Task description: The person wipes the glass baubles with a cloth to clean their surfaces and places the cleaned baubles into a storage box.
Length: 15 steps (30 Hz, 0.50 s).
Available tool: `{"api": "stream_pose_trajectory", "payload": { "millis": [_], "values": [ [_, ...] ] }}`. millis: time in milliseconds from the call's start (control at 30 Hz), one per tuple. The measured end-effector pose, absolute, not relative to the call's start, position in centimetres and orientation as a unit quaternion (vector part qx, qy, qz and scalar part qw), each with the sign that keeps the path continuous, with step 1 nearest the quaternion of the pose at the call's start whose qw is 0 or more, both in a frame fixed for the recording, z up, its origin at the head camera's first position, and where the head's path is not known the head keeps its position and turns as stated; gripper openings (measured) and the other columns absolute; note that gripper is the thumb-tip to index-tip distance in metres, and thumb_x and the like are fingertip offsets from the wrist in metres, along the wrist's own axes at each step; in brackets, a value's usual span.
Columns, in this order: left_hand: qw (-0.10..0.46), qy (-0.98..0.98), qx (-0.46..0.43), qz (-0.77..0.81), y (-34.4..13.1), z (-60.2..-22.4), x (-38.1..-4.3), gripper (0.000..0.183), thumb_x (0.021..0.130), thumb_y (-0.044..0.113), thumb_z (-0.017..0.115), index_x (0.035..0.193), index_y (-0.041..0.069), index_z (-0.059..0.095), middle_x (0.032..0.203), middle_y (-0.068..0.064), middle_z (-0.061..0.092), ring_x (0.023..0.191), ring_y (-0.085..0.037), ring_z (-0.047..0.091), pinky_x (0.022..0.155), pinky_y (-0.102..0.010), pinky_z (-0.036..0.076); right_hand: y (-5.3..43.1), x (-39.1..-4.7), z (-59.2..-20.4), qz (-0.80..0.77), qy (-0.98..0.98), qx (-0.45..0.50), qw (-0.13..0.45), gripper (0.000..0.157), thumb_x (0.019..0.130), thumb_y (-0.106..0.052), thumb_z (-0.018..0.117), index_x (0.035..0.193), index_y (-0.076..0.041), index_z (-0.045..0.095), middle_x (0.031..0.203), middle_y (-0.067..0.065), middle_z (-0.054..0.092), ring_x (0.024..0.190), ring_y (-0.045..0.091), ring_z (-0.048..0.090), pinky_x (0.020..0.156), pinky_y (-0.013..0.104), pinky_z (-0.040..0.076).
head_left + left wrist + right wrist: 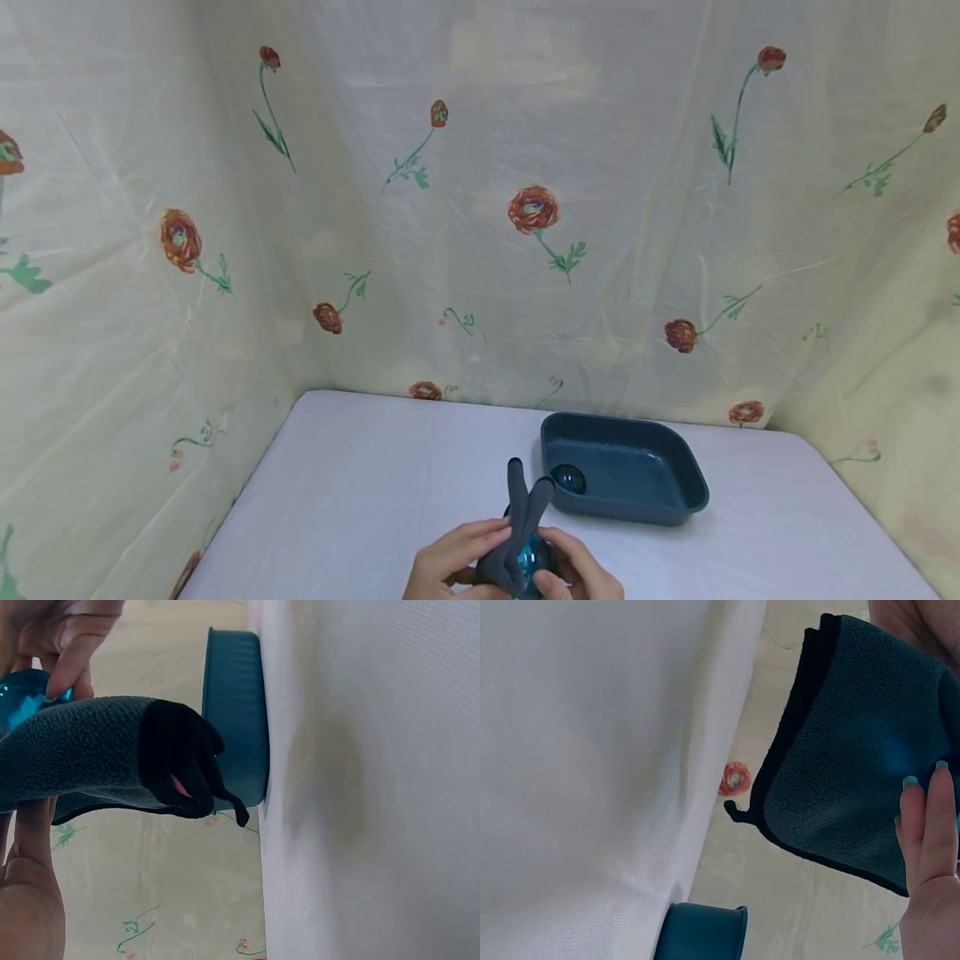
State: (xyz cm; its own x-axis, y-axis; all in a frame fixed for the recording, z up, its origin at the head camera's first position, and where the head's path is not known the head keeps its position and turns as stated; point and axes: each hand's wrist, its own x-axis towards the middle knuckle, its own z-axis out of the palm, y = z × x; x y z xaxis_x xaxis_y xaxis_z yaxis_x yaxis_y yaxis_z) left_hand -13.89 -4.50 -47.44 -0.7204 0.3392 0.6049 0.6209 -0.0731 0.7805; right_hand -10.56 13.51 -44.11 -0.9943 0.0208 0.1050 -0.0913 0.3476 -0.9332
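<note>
The left hand (457, 558) holds the gray cloth (498, 567), fingers bent over it; the right hand (581, 562) grips the glossy blue ball (532, 560), thumb on its front. Good handling likely means steady, light pressure, the smooth ball turned while well backed by fabric. Both are above the white-covered table (337, 500). Near its far edge sits a blue tray (637, 475), a second ball (570, 478) by its near-left corner. Flowered sheeting (465, 233) hangs behind.

pale, creased curtains (480, 258), printed with reddish flowers (533, 209), hung behind and to both sides of a white-covered table (360, 492).
</note>
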Motion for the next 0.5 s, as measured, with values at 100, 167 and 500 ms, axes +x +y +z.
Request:
{"api": "stream_pose_trajectory", "payload": {
  "millis": [100, 167, 500],
  "values": [
    [0.118, -0.679, -0.355, -0.632, -4.48, -47.51, -13.88, 0.042, 0.083, 0.011, 0.067, 0.124, 0.010, 0.059, 0.129, -0.008, 0.057, 0.108, -0.015, 0.062, 0.061, -0.025, 0.057, 13.57, -10.55, -44.04, 0.565, -0.824, 0.021, 0.039, 0.040, 0.091, -0.032, 0.056, 0.124, -0.010, 0.051, 0.100, 0.014, 0.064, 0.077, 0.004, 0.063, 0.066, 0.020, 0.054],
    [0.118, -0.682, -0.350, -0.631, -4.44, -47.48, -13.85, 0.041, 0.083, 0.012, 0.067, 0.123, 0.011, 0.059, 0.129, -0.007, 0.057, 0.109, -0.016, 0.062, 0.061, -0.025, 0.057, 13.64, -10.57, -44.00, 0.564, -0.825, 0.024, 0.034, 0.040, 0.092, -0.033, 0.055, 0.125, -0.010, 0.051, 0.101, 0.015, 0.064, 0.078, 0.005, 0.063, 0.067, 0.020, 0.054],
    [0.123, -0.683, -0.348, -0.630, -4.48, -47.28, -13.69, 0.041, 0.085, 0.012, 0.065, 0.126, 0.010, 0.057, 0.129, -0.009, 0.057, 0.107, -0.015, 0.062, 0.061, -0.026, 0.057, 13.43, -10.73, -44.25, 0.603, -0.797, 0.023, 0.037, 0.042, 0.088, -0.030, 0.061, 0.123, -0.008, 0.051, 0.111, 0.016, 0.062, 0.086, 0.007, 0.064, 0.071, 0.023, 0.056]
  ]
}}
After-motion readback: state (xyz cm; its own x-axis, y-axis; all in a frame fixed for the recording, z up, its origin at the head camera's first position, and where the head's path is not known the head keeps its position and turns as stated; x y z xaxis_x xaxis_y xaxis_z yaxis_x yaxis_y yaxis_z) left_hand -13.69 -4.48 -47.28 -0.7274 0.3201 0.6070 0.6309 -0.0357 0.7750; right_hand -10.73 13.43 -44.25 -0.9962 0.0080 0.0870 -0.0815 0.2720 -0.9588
